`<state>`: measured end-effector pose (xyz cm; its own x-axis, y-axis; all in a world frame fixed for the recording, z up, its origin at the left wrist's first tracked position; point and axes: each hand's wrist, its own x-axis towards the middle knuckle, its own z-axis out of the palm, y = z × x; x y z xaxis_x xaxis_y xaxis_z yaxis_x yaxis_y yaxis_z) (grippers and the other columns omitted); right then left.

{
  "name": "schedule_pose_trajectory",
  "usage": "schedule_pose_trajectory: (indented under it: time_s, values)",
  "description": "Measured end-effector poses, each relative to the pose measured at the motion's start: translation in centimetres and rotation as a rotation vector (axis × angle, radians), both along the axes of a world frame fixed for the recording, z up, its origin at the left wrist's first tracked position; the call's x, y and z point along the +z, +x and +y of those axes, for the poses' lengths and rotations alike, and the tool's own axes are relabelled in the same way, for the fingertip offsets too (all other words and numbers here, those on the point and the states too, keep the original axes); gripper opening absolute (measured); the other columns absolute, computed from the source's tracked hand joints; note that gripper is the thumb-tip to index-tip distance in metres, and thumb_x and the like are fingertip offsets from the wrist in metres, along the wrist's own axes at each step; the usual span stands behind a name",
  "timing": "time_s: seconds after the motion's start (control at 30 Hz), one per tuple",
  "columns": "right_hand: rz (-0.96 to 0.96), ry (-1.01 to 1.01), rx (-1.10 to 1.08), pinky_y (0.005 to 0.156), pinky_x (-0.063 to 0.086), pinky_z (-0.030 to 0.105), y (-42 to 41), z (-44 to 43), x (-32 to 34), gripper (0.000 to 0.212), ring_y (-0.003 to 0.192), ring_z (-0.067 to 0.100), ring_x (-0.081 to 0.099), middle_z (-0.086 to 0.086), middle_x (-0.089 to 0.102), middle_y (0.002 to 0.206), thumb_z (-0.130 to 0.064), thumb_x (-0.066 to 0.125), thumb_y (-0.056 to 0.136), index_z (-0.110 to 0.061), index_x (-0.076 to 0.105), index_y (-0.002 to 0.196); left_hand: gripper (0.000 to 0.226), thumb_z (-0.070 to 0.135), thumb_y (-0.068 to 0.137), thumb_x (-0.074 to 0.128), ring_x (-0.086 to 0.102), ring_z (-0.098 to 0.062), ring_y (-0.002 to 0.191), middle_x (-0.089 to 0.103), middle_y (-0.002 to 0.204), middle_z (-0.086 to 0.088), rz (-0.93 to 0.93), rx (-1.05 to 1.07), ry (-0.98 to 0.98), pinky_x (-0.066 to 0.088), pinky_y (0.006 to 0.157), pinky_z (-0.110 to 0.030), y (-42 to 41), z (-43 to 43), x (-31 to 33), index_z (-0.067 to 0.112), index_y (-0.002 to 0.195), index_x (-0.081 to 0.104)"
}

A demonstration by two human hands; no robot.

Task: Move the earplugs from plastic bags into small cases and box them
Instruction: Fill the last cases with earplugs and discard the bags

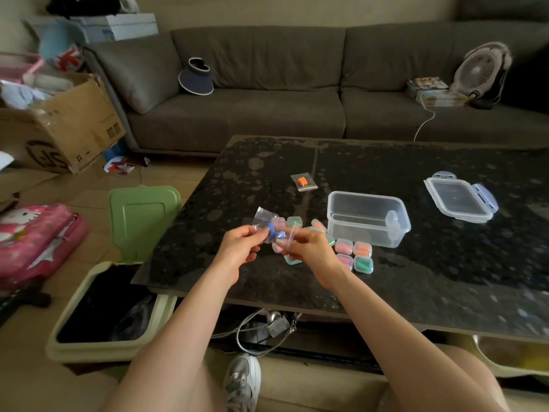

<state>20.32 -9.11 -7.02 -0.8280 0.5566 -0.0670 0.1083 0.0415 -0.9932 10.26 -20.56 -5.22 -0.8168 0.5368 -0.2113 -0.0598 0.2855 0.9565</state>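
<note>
The left hand (pixel 240 248) and right hand (pixel 309 251) each pinch a plastic bag (pixel 263 218) over the table's (pixel 386 292) near left edge. The blue earplugs (pixel 271 231) sit between them, equally reachable.

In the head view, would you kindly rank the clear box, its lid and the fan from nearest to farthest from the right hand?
1. The clear box, on the table just right of the right hand.
2. The lid, farther right on the table.
3. The fan, on the sofa beyond the table.
</note>
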Motion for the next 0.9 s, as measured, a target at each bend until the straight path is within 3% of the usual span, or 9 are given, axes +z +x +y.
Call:
schedule_pose_trajectory:
  time_s: [0.13, 0.3, 0.6, 0.7, 0.8, 0.9]
  values:
    - [-0.005, 0.076, 0.022, 0.065, 0.053, 0.021, 0.0, 0.0, 0.0, 0.022, 0.068, 0.009, 0.06, 0.006, 0.067, 0.086, -0.013, 0.066, 0.088, -0.018, 0.068, 0.109, 0.007, 0.022, 0.088, 0.065, 0.055, -0.012, 0.081, 0.066, 0.092, -0.002, -0.018, -0.068, -0.053, 0.048, 0.073, -0.024, -0.2, 0.0, 0.2, 0.018, 0.093, 0.069]
    - [-0.054, 0.228, -0.046, 0.068, 0.058, 0.025, -0.2, 0.4, -0.2, 0.02, 0.067, 0.011, 0.062, 0.001, 0.063, 0.075, -0.011, 0.072, 0.083, -0.002, 0.069, 0.1, 0.01, 0.014, 0.088, 0.065, 0.051, -0.012, 0.073, 0.064, 0.086, -0.004, -0.038, -0.131, -0.125, 0.046, 0.067, -0.023, -0.4, 0.0, 0.0, 0.016, 0.096, 0.071]
    - [-0.111, 0.38, -0.053, 0.071, 0.058, 0.024, 0.0, 0.6, -0.5, 0.023, 0.076, 0.014, 0.063, 0.003, 0.064, 0.085, -0.012, 0.069, 0.086, -0.001, 0.069, 0.106, 0.008, 0.024, 0.089, 0.065, 0.049, -0.011, 0.07, 0.06, 0.08, -0.002, -0.033, -0.183, -0.141, 0.044, 0.065, -0.023, -0.1, 0.1, -0.1, 0.019, 0.091, 0.07]
    - [-0.099, 0.458, -0.116, 0.072, 0.055, 0.024, 0.1, 0.6, -0.4, 0.018, 0.072, 0.01, 0.061, -0.004, 0.061, 0.077, -0.015, 0.072, 0.084, -0.003, 0.072, 0.098, 0.013, 0.025, 0.089, 0.065, 0.046, -0.009, 0.063, 0.055, 0.071, -0.001, -0.127, -0.145, -0.103, 0.041, 0.056, -0.02, -0.2, 0.3, -0.3, 0.013, 0.092, 0.071]
    - [-0.083, 0.455, -0.231, 0.072, 0.056, 0.036, 0.3, 0.6, -0.3, 0.01, 0.073, 0.019, 0.062, -0.001, 0.063, 0.078, -0.018, 0.074, 0.081, -0.01, 0.072, 0.086, 0.012, 0.019, 0.09, 0.064, 0.041, -0.008, 0.055, 0.05, 0.066, -0.001, -0.183, 0.018, -0.068, 0.034, 0.049, -0.018, -0.9, 0.9, -0.7, 0.009, 0.092, 0.069]
    - [-0.161, 0.489, -0.323, 0.073, 0.058, 0.035, 0.7, 1.0, -0.3, 0.017, 0.077, 0.018, 0.063, 0.005, 0.069, 0.091, -0.021, 0.073, 0.084, -0.013, 0.075, 0.098, 0.011, 0.017, 0.09, 0.063, 0.041, -0.009, 0.054, 0.05, 0.066, -0.002, -0.151, 0.193, -0.097, 0.033, 0.047, -0.019, -2.1, 1.3, -1.8, 0.007, 0.094, 0.066]
